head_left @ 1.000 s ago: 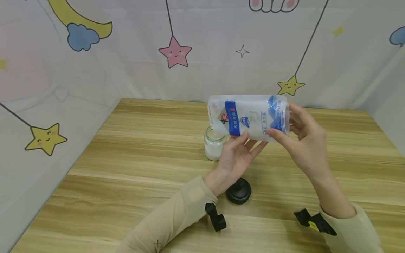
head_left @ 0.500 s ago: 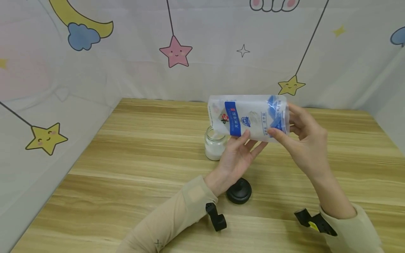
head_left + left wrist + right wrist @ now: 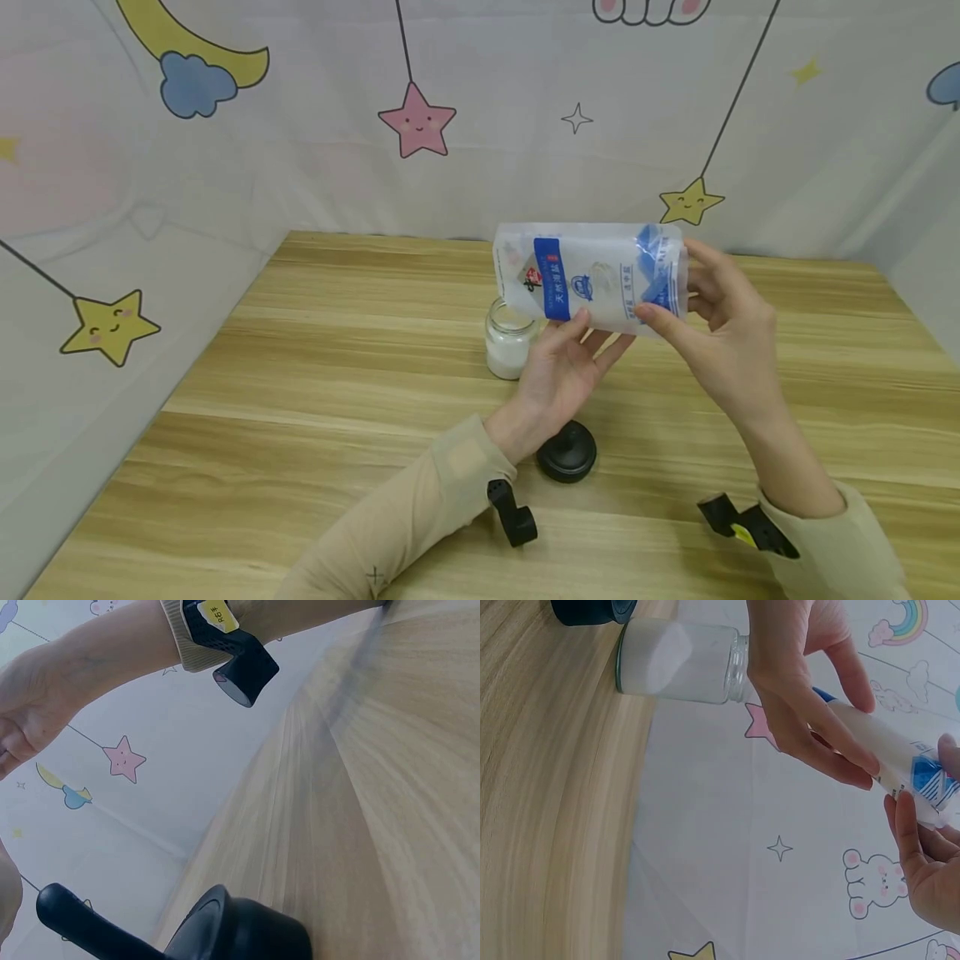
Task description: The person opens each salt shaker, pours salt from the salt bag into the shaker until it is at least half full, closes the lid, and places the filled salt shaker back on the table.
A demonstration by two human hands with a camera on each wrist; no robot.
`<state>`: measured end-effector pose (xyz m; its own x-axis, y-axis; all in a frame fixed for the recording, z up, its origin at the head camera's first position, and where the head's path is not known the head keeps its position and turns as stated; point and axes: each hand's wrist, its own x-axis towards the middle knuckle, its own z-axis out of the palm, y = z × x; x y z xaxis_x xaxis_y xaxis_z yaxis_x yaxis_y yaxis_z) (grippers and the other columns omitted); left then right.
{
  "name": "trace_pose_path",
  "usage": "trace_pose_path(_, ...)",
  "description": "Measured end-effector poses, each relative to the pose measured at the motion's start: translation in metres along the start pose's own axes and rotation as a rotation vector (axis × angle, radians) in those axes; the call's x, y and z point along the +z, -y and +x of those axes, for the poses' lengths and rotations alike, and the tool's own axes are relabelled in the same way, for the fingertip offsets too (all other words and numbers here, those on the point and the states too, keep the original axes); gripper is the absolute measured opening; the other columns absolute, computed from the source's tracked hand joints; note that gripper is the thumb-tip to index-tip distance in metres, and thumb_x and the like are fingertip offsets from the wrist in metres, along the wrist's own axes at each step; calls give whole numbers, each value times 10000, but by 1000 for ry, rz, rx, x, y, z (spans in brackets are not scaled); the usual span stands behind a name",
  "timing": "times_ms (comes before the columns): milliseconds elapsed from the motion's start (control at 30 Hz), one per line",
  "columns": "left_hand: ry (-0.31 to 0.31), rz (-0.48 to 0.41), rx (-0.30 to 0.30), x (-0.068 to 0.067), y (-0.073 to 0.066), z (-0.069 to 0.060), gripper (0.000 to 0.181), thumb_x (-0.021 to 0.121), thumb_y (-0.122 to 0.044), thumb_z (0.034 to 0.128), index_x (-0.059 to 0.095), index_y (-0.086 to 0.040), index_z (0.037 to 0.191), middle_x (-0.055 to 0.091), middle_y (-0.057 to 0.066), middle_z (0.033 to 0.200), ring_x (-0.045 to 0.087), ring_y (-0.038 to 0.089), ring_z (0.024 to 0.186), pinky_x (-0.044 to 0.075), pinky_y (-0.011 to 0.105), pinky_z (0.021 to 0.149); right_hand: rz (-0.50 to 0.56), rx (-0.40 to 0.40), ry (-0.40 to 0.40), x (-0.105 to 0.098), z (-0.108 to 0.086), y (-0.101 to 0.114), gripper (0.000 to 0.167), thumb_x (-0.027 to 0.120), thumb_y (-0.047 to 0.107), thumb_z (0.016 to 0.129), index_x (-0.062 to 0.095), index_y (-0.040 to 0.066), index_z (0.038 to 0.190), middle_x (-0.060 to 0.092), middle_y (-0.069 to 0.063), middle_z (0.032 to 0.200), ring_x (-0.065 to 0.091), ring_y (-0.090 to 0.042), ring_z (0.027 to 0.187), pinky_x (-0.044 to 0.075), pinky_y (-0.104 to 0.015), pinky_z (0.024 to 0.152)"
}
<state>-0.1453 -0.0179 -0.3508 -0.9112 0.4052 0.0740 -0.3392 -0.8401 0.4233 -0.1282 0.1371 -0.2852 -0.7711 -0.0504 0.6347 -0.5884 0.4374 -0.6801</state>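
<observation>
Left hand (image 3: 557, 371): grasping the bag (image 3: 600, 279) from below, thumb on its front. Right hand (image 3: 723, 333): pinching the bag's other end. Table (image 3: 337, 350): wood-grained, bearing jar and lid. Bag: held on its side, one end at the jar's mouth; flow not discernible. Jar (image 3: 506, 354): upright, open, part-filled with white contents; filling judged under way, finish uncertain. Lid (image 3: 567, 454): off, apart from the jar; refitting presumably left.

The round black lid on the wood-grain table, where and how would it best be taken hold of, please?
Probably by pinching its raised black knob from above, coming from the right: the lid lies flat, knob up, and the left wrist overlaps its far left edge in head view.
</observation>
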Motion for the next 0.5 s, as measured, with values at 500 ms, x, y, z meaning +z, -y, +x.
trace_pose_path(500, 46, -32, -14, 0, 0, 0, 338, 469, -137, 1004, 529, -285, 1302, 566, -64, 1281, 558, 115, 1171, 379, 369, 1141, -3, 3, -9, 0, 1, 1, 630, 748, -72, 762, 533, 64, 1338, 656, 223, 1083, 648, 30, 924, 513, -79, 756)
